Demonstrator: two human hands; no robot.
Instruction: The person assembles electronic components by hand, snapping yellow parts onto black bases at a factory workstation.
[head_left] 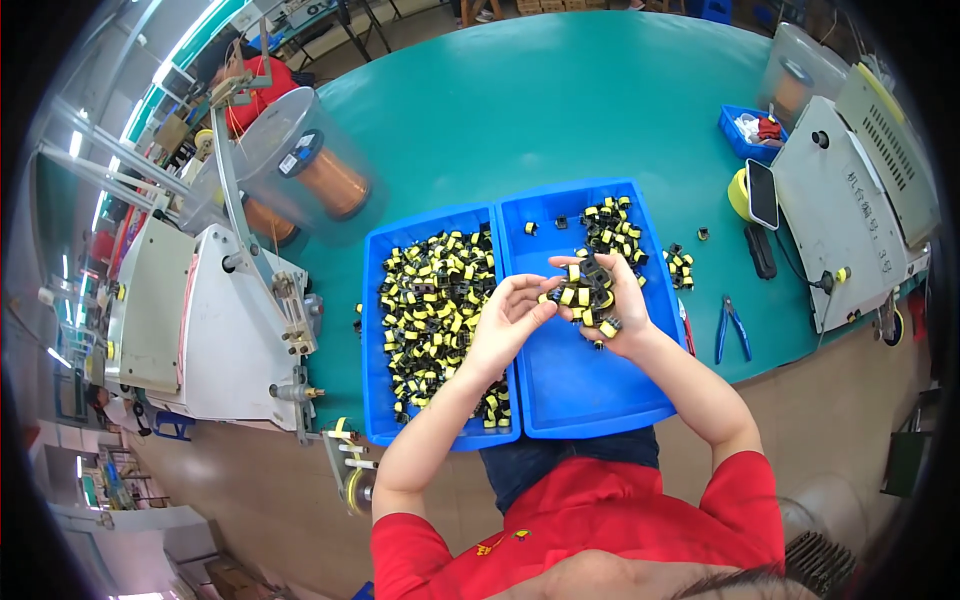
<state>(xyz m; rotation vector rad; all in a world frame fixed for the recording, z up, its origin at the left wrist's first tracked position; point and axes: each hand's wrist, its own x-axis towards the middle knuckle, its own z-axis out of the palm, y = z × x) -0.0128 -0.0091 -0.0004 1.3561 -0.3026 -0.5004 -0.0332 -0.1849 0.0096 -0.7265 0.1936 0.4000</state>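
Above the right blue bin [570,390], my right hand [628,312] is cupped around several small black coil bobbins wrapped in yellow tape [584,294]. My left hand [512,318] meets it from the left, thumb and fingers pinched on one bobbin at the edge of that handful. The left blue bin [374,330] is heaped with the same kind of bobbins [440,300]. In the far right corner of the right bin lies a smaller pile of bobbins [612,226], with a couple of loose ones near its far wall.
Several bobbins [680,268] lie on the green table [480,90] right of the bins, near blue-handled pliers [732,330]. White machines stand at left [230,330] and right [840,200]. A copper wire spool [335,182], a phone [762,194] and a small blue basket [735,140] are farther off.
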